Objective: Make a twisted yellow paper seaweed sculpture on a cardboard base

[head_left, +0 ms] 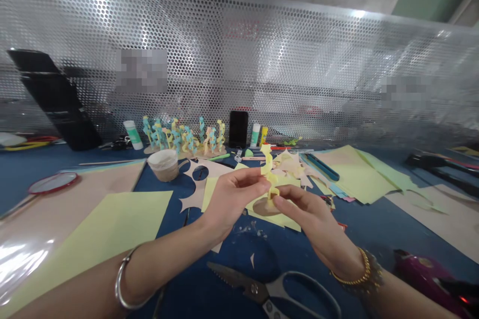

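Note:
A curled yellow paper strip (pixel 267 157) stands upright between my two hands, over a round tan paper disc (pixel 264 206). My left hand (pixel 232 198) pinches the strip at mid-height between thumb and fingers. Lower down, my right hand (pixel 310 214) has its thumb and forefinger closed on the strip's bottom curl, close to the disc. Whether the strip is fixed to the disc is hidden by my fingers. Yellow paper sheets (pixel 290 220) lie beneath my hands. Open scissors (pixel 258 289) rest on the blue table in front of me.
Twisted blue and yellow paper pieces (pixel 187 137) stand at the back, behind a white cup (pixel 163 164). Nearby are glue sticks (pixel 133 134), a phone (pixel 238 129), a teal cutter (pixel 322 167), cut paper scraps (pixel 194 194) and a magnifying glass (pixel 53 183). A perforated metal panel (pixel 299 70) closes the far side.

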Demonstrator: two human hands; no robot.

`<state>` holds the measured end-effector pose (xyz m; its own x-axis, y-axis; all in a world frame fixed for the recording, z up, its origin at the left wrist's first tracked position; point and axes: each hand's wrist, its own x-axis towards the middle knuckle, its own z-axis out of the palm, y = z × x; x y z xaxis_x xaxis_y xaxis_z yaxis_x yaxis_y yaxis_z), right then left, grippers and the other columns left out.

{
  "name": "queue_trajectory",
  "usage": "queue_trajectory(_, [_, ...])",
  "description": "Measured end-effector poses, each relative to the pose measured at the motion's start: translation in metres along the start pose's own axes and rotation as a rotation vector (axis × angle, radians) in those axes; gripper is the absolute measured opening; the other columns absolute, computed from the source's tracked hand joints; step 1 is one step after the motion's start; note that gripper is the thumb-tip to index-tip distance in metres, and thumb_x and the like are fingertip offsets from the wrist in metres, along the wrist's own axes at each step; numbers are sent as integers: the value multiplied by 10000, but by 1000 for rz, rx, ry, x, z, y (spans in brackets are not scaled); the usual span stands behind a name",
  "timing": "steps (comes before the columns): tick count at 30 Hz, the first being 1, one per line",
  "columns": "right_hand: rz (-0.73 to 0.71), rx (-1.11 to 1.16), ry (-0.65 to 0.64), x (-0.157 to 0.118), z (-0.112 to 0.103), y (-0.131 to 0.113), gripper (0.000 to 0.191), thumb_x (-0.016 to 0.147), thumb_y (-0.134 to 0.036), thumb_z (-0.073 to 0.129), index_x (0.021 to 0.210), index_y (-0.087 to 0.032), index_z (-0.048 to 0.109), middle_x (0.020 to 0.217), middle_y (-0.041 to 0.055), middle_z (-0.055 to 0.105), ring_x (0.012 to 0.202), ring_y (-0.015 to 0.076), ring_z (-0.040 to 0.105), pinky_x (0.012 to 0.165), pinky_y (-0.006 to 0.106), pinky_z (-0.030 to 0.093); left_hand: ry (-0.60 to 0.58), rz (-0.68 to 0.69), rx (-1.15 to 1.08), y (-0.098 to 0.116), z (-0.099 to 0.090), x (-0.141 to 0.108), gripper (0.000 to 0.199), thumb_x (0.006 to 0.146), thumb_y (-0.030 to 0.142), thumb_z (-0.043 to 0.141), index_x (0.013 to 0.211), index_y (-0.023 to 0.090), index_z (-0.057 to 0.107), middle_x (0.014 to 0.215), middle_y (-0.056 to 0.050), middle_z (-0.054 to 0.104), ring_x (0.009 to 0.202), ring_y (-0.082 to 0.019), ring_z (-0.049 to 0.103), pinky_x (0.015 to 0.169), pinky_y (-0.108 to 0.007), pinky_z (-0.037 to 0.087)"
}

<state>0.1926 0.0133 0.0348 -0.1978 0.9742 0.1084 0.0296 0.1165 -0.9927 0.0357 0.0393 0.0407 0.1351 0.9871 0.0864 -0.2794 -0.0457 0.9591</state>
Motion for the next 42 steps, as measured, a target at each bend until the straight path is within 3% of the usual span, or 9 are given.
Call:
queue_trajectory(6, [-12, -21, -49, 0, 0, -3, 207, 830, -383, 587, 840, -183, 639, 820, 48, 705, 804, 177, 661, 840, 333, 489, -48, 5, 39, 0, -2, 0, 256, 677, 229, 761, 919, 174, 696, 807, -18, 704, 776, -137, 616, 756, -263, 470])
queue_trajectory(15, [4, -85, 25, 0, 1, -5, 183, 739, -351, 657, 698, -173, 651, 862, 38, 653, 742, 142, 601, 691, 261, 489, -93, 55, 150, 3, -2, 1, 277, 673, 211, 754, 930, 136, 686, 792, -30, 702, 749, -147, 632, 727, -263, 492])
queue_trajectory(20, [2, -84, 19, 0, -1, 0, 190, 762, -369, 650, 761, -179, 660, 822, 31, 650, 757, 144, 599, 692, 257, 488, -96, 63, 124, 3, -4, 1, 331, 665, 223, 766, 976, 158, 675, 793, -12, 706, 756, -133, 639, 727, -243, 503])
queue_trajectory(25, [-76, -45, 130, 3, -6, 6, 245, 759, -401, 671, 924, -220, 653, 917, 24, 663, 834, 150, 607, 718, 259, 497, -166, 73, 136, 1, -4, -1, 394, 710, 229, 737, 1090, 225, 636, 757, 19, 692, 716, -113, 637, 655, -206, 506])
queue_trajectory(32, [-141, -103, 130, 4, -5, 7, 129, 777, -336, 648, 787, -210, 673, 852, 11, 652, 825, 143, 584, 733, 254, 487, -164, 23, 119, -13, -5, -5, 474, 703, 239, 743, 1148, 213, 582, 730, 21, 680, 682, -116, 636, 646, -210, 508])
queue_trajectory(39, [-98, -158, 111, 18, 5, 23, 168, 767, -347, 637, 770, -184, 675, 836, 41, 673, 828, 183, 605, 761, 319, 489, -109, 55, 135, -31, -23, -1, 485, 694, 237, 748, 1148, 197, 581, 727, 18, 672, 688, -116, 624, 674, -220, 500])
queue_trajectory(42, [-90, -226, 93, 29, 8, 27, 239, 743, -381, 659, 870, -180, 684, 923, 70, 689, 871, 207, 615, 805, 362, 484, -85, 83, 187, -33, -34, 7, 487, 699, 228, 733, 1158, 180, 580, 727, 2, 680, 698, -137, 627, 673, -240, 498])
